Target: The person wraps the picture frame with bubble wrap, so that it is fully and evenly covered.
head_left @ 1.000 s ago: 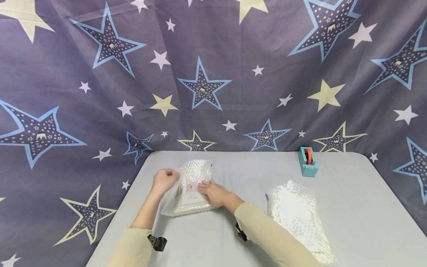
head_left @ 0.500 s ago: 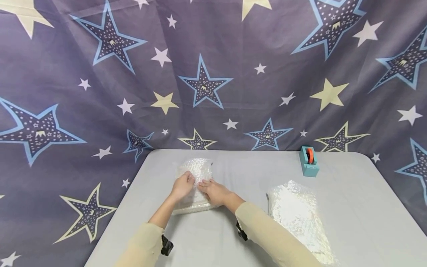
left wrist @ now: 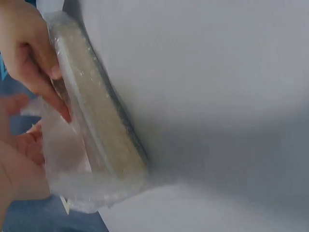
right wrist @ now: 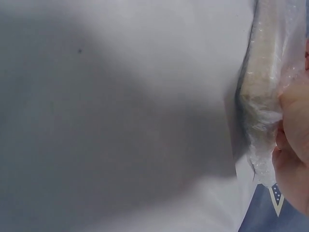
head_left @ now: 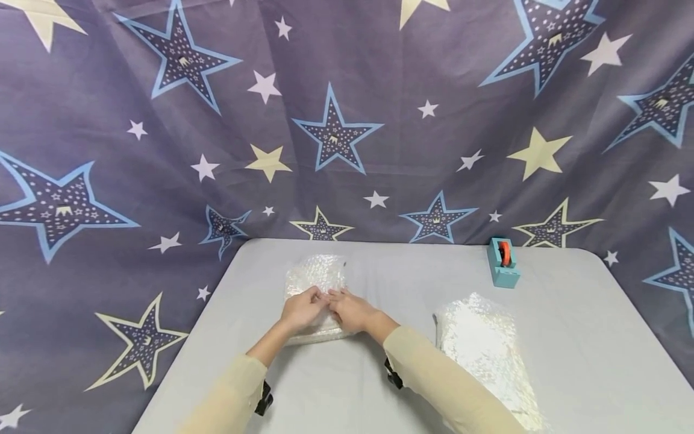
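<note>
A package wrapped in bubble wrap (head_left: 320, 271) lies flat on the left of the table. My left hand (head_left: 301, 310) is over its left and middle part, pinching the loose edge of the bubble wrap, which is drawn over the top. Beside it, my right hand (head_left: 352, 311) presses on the package's right side with extended fingers. The fingertips of both hands nearly meet. In the left wrist view the clear film (left wrist: 63, 150) stretches from the blurred left hand (left wrist: 19, 169) over the package's side (left wrist: 96, 101).
A second bubble-wrapped package (head_left: 482, 349) lies at the right, partly behind the right sleeve (head_left: 444, 374). A teal tape dispenser (head_left: 504, 265) with an orange roll stands at the back right. A star-patterned curtain (head_left: 379, 120) hangs behind the table (head_left: 390, 271).
My left hand has brought the wrap's loose edge from the package's left side rightward over its top, towards the right hand. The right hand has stayed pressed on the package.
</note>
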The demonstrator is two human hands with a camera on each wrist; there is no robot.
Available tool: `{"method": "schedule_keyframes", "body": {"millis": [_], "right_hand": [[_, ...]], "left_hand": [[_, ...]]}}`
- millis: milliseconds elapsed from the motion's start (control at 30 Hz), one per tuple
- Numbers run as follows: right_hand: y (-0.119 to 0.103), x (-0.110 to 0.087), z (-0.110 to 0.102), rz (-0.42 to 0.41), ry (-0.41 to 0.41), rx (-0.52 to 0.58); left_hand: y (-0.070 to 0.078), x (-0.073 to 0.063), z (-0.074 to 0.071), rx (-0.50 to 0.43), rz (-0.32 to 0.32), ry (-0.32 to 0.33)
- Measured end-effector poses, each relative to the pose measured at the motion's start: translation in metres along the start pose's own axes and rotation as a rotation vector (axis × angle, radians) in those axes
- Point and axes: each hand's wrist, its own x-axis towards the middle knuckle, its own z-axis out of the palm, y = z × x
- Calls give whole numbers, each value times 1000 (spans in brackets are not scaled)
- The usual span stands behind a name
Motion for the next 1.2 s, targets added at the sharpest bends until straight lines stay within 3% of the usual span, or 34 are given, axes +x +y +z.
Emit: {"method": "schedule_keyframes", "body": {"millis": [200, 300, 433, 533, 633, 733, 867, 1067, 1200], "right_hand": [[-1, 1, 2, 47, -23, 11], [-1, -1, 5, 48, -19, 24], [0, -2, 7, 35, -9, 39], [0, -3, 8, 39, -3, 51], [3, -3, 6, 37, 12, 70], [5, -4, 3, 9, 68, 111], [5, -8, 0, -25, 205, 173], [-2, -15, -2, 8, 421, 176], [-8, -21, -4, 24, 499, 144]], "left_hand": [[-15, 0, -7, -105, -6, -120], [-21, -1, -8, -108, 8, -156], [-23, -2, -5, 50, 87, -131], [-23, -2, -3, 210, 180, -69], [-23, -4, -2, 301, 255, -12], [-24, -6, -2, 333, 291, 12], [-26, -5, -5, 336, 309, 25], [-31, 0, -4, 389, 335, 43], [-31, 0, -2, 420, 341, 58]]}}
